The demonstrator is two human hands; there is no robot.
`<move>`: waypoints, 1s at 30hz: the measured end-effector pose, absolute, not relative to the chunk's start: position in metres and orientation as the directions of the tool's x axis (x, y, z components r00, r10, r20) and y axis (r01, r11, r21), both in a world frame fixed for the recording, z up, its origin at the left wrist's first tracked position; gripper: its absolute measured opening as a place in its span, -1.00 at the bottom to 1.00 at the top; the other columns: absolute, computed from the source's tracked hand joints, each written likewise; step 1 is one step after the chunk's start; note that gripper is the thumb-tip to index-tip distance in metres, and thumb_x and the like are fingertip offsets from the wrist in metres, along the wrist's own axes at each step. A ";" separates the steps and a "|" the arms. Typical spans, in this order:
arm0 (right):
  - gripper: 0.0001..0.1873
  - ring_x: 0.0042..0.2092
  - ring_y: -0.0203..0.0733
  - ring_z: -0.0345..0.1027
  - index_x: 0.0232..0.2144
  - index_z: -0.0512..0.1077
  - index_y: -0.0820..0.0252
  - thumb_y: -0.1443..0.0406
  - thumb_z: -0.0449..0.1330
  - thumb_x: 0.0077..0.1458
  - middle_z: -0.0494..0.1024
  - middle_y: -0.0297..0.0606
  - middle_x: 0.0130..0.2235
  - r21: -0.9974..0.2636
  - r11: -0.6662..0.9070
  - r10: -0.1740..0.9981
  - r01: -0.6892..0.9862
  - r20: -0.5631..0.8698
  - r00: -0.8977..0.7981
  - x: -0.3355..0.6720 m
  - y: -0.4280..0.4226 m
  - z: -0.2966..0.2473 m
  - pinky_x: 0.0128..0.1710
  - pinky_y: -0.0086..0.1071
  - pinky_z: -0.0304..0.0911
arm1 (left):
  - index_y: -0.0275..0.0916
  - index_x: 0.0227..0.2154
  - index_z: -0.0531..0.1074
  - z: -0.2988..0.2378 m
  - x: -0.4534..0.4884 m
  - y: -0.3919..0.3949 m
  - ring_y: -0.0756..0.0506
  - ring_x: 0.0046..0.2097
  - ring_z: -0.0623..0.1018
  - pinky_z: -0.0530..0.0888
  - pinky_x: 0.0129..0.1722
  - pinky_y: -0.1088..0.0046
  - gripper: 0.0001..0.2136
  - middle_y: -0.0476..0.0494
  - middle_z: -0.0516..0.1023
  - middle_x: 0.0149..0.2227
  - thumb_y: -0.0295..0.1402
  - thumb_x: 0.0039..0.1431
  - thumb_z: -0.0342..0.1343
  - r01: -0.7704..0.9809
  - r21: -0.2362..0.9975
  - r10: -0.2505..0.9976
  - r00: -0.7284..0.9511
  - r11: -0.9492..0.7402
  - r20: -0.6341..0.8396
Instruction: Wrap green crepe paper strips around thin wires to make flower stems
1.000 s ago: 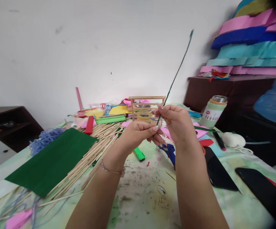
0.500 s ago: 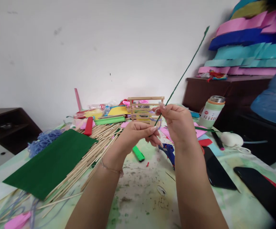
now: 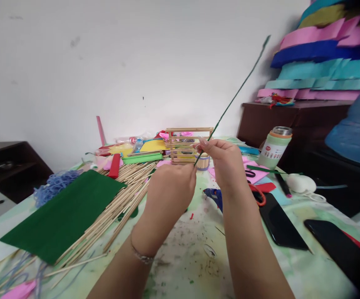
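A long thin stick wrapped in dark green (image 3: pixel 237 90) slants up to the right in front of the white wall. My left hand (image 3: pixel 172 187) is closed around its lower end, with the back of the hand towards me and the fingers hidden. Higher on the same stick, my right hand (image 3: pixel 227 162) pinches it between thumb and fingertips. Partly behind my right forearm lies a blue glue gun (image 3: pixel 212 195). Beyond both hands stands a small rack of wooden sticks (image 3: pixel 190 130). A dark green sheet (image 3: pixel 64 216) lies on the left side of the table.
Many loose wooden sticks (image 3: pixel 105 214) lie beside my left forearm, near blue tangled yarn (image 3: pixel 55 185). To the right are orange-handled scissors (image 3: pixel 262 200), a black phone (image 3: pixel 282 222), another dark flat object (image 3: pixel 332 241) and an open bottle (image 3: pixel 275 147).
My left hand has rolled over, so its back now faces me and its fingers are folded around the stick. My right hand has shifted slightly left and down.
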State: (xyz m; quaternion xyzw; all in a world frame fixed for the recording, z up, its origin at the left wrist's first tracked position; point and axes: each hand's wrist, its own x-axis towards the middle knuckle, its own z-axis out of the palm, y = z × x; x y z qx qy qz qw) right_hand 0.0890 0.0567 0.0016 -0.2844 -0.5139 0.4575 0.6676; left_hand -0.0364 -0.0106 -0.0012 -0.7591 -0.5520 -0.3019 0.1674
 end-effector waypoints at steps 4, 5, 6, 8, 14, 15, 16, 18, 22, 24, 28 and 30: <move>-0.77 -0.35 -0.26 0.41 -0.65 0.49 0.16 0.18 0.36 -0.10 0.54 -0.33 -0.52 -0.888 0.343 0.883 -0.308 0.416 -0.216 0.099 0.054 0.003 -0.14 -0.26 0.25 | -0.10 -0.33 0.59 0.013 -0.068 -0.015 -0.14 -0.27 0.57 0.41 -0.34 0.41 -0.74 -0.07 0.64 -0.29 -0.10 0.19 0.08 0.781 0.465 0.874 0.203 -0.417 0.442; -0.77 -0.38 -0.26 0.41 -0.65 0.49 0.16 0.19 0.36 -0.11 0.54 -0.33 -0.53 -0.907 0.317 0.868 -0.279 0.395 -0.300 0.101 0.053 0.004 -0.16 -0.26 0.25 | -0.07 -0.28 0.60 0.015 -0.076 -0.014 -0.14 -0.22 0.57 0.43 -0.29 0.40 -0.73 -0.06 0.64 -0.25 -0.06 0.17 0.09 0.742 0.545 0.889 0.152 -0.391 0.431; -0.78 -0.40 -0.27 0.40 -0.65 0.49 0.17 0.19 0.36 -0.11 0.54 -0.33 -0.54 -0.926 0.294 0.847 -0.237 0.368 -0.383 0.103 0.052 0.004 -0.18 -0.27 0.25 | -0.08 -0.28 0.60 0.016 -0.083 -0.013 -0.15 -0.20 0.57 0.44 -0.25 0.39 -0.70 -0.07 0.64 -0.25 -0.03 0.16 0.09 0.696 0.616 0.900 0.099 -0.368 0.425; -0.77 -0.42 -0.27 0.40 -0.64 0.48 0.17 0.20 0.37 -0.11 0.55 -0.33 -0.54 -0.952 0.267 0.792 -0.150 0.306 -0.529 0.104 0.050 0.004 -0.23 -0.28 0.24 | -0.13 -0.33 0.61 0.015 -0.091 -0.007 -0.13 -0.22 0.57 0.44 -0.24 0.38 -0.67 -0.11 0.64 -0.30 0.00 0.14 0.10 0.530 0.754 0.890 0.005 -0.388 0.455; -0.71 -0.43 -0.26 0.42 -0.68 0.42 0.18 0.17 0.38 -0.14 0.55 -0.33 -0.56 -0.976 0.217 0.724 -0.029 0.181 -0.665 0.091 0.042 0.005 -0.31 -0.32 0.26 | -0.25 -0.45 0.59 0.003 -0.082 0.021 -0.03 -0.32 0.52 0.43 -0.26 0.45 -0.74 -0.13 0.59 -0.39 -0.15 -0.11 0.37 -0.160 0.919 0.925 0.062 -0.362 0.375; -0.71 -0.44 -0.26 0.41 -0.67 0.42 0.19 0.17 0.38 -0.15 0.54 -0.32 -0.56 -0.975 0.221 0.729 -0.004 0.167 -0.664 0.089 0.041 0.005 -0.32 -0.33 0.26 | -0.26 -0.51 0.57 0.002 -0.080 0.025 0.00 -0.36 0.49 0.41 -0.29 0.47 -0.75 -0.09 0.57 -0.44 -0.18 -0.15 0.40 -0.194 0.915 0.929 0.034 -0.355 0.368; -0.71 -0.44 -0.27 0.40 -0.67 0.42 0.19 0.15 0.38 -0.15 0.54 -0.32 -0.56 -0.972 0.233 0.738 0.021 0.163 -0.655 0.088 0.040 0.005 -0.34 -0.34 0.25 | -0.27 -0.55 0.55 0.001 -0.080 0.027 0.02 -0.39 0.47 0.40 -0.31 0.48 -0.76 -0.06 0.54 -0.49 -0.21 -0.20 0.42 -0.220 0.910 0.933 -0.005 -0.353 0.360; -0.72 -0.45 -0.29 0.36 -0.63 0.46 0.19 0.13 0.38 -0.14 0.53 -0.33 -0.55 -0.963 0.263 0.771 0.063 0.171 -0.614 0.086 0.039 0.005 -0.38 -0.36 0.22 | -0.27 -0.58 0.53 0.001 -0.081 0.029 0.04 -0.43 0.44 0.37 -0.36 0.50 -0.75 -0.02 0.50 -0.53 -0.23 -0.24 0.44 -0.248 0.900 0.933 -0.067 -0.359 0.353; -0.73 -0.45 -0.30 0.35 -0.57 0.51 0.18 0.10 0.38 -0.14 0.55 -0.32 -0.52 -0.949 0.305 0.836 0.080 0.227 -0.500 0.079 0.039 0.005 -0.44 -0.40 0.17 | -0.28 -0.59 0.52 -0.001 -0.083 0.030 0.06 -0.47 0.39 0.33 -0.43 0.53 -0.70 0.00 0.46 -0.56 -0.15 -0.23 0.43 -0.266 0.879 0.918 -0.098 -0.396 0.383; -0.73 -0.46 -0.31 0.35 -0.55 0.54 0.19 0.10 0.38 -0.15 0.59 -0.28 -0.49 -0.949 0.313 0.849 0.040 0.261 -0.459 0.072 0.039 0.005 -0.45 -0.40 0.18 | -0.28 -0.59 0.51 -0.003 -0.083 0.032 0.07 -0.48 0.37 0.30 -0.45 0.54 -0.69 0.02 0.43 -0.58 -0.14 -0.21 0.41 -0.264 0.868 0.907 -0.100 -0.421 0.410; -0.67 -0.55 -0.34 0.30 -0.67 0.46 0.21 0.09 0.39 -0.20 0.57 -0.25 -0.56 -0.960 0.249 0.839 -0.131 0.281 -0.466 0.060 0.042 0.000 -0.47 -0.39 0.21 | -0.29 -0.62 0.49 -0.006 -0.081 0.038 0.06 -0.48 0.33 0.26 -0.45 0.53 -0.70 0.03 0.39 -0.58 -0.18 -0.21 0.41 -0.242 0.839 0.873 -0.174 -0.487 0.456; -0.65 -0.59 -0.34 0.27 -0.69 0.42 0.21 0.08 0.38 -0.22 0.54 -0.26 -0.60 -0.965 0.142 0.810 -0.220 0.241 -0.535 0.055 0.045 -0.003 -0.52 -0.40 0.17 | -0.29 -0.63 0.47 -0.006 -0.082 0.040 0.06 -0.49 0.31 0.25 -0.45 0.52 -0.70 0.04 0.37 -0.59 -0.18 -0.23 0.41 -0.232 0.829 0.859 -0.205 -0.508 0.469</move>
